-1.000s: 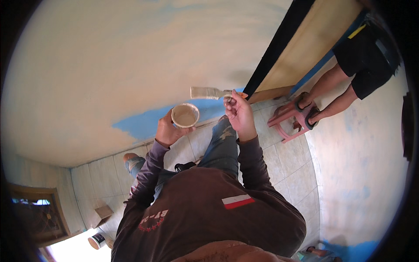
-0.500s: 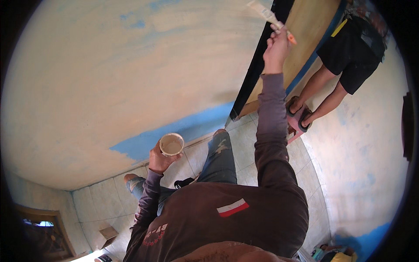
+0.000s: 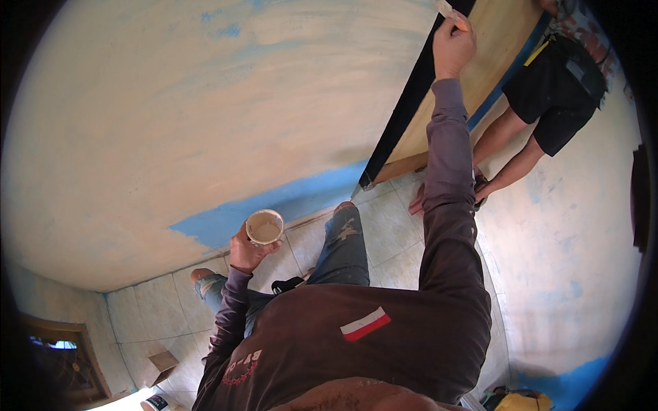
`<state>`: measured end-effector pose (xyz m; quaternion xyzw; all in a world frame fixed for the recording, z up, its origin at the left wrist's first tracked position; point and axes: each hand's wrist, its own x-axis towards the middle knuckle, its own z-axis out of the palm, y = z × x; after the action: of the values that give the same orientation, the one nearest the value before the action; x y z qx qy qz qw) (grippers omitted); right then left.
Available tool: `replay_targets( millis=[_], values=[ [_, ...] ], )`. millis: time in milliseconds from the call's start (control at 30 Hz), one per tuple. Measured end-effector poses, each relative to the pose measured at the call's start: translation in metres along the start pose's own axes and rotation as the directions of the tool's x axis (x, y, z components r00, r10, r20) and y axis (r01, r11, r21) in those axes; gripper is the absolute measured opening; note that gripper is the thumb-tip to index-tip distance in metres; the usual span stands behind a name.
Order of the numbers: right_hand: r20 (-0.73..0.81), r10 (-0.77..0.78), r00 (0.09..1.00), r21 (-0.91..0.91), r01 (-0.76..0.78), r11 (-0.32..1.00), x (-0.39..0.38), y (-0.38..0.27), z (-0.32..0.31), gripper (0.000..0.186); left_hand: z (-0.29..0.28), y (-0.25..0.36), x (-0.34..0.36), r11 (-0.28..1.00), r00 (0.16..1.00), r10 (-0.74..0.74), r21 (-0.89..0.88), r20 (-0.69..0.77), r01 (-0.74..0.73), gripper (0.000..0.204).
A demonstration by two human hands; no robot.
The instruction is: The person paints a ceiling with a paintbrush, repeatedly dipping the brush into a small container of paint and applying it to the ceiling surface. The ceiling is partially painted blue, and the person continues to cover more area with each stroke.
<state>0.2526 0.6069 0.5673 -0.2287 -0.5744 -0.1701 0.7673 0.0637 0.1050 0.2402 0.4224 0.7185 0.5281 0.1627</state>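
Note:
My left hand (image 3: 247, 253) grips a small round tub (image 3: 264, 227) from its side and below; pale paint shows inside it. With my right arm stretched far up, my right hand (image 3: 455, 53) is closed around a paintbrush (image 3: 445, 9). Part of the brush shows above my fingers, and its tip is at or past the picture's upper edge. That hand is by the black door frame (image 3: 404, 103), where the cream-painted wall (image 3: 226, 130) ends. Whether the bristles touch the wall or the frame, I cannot tell. Low on the wall runs a blue band (image 3: 274, 204).
Right of my arm, another person in black shorts (image 3: 555, 96) stands raised, partly on a reddish stool (image 3: 417, 198) mostly hidden by my sleeve. A wooden panel (image 3: 473, 75) lies beside the frame. Lower left are a brown box (image 3: 162, 368) and a small tub (image 3: 155, 403) on the tiled floor.
My right hand has moved up and to the right with the paintbrush, so less of the brush shows. My left hand and its tub have shifted only slightly.

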Motion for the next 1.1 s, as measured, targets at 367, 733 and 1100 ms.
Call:
replay_targets(
  millis=[367, 733, 1100],
  values=[
    [0.155, -0.141, 0.978, 0.013, 0.141, 0.990, -0.016, -0.107, 0.016, 0.018, 0.000, 0.002, 0.000, 1.000, 1.000, 0.012, 0.010, -0.005, -0.012, 0.072],
    [0.038, -0.167, 0.985, 0.121, 0.161, 0.979, -0.010, -0.158, 0.003, 0.010, 0.000, 0.011, -0.002, 0.999, 1.000, 0.013, 0.044, -0.027, -0.011, 0.070],
    [-0.006, 0.060, 0.998, -0.011, -0.060, 0.998, 0.003, -0.040, -0.035, 0.019, -0.001, 0.007, -0.005, 0.999, 1.000, -0.006, 0.045, -0.013, 0.006, 0.070]
  ],
)
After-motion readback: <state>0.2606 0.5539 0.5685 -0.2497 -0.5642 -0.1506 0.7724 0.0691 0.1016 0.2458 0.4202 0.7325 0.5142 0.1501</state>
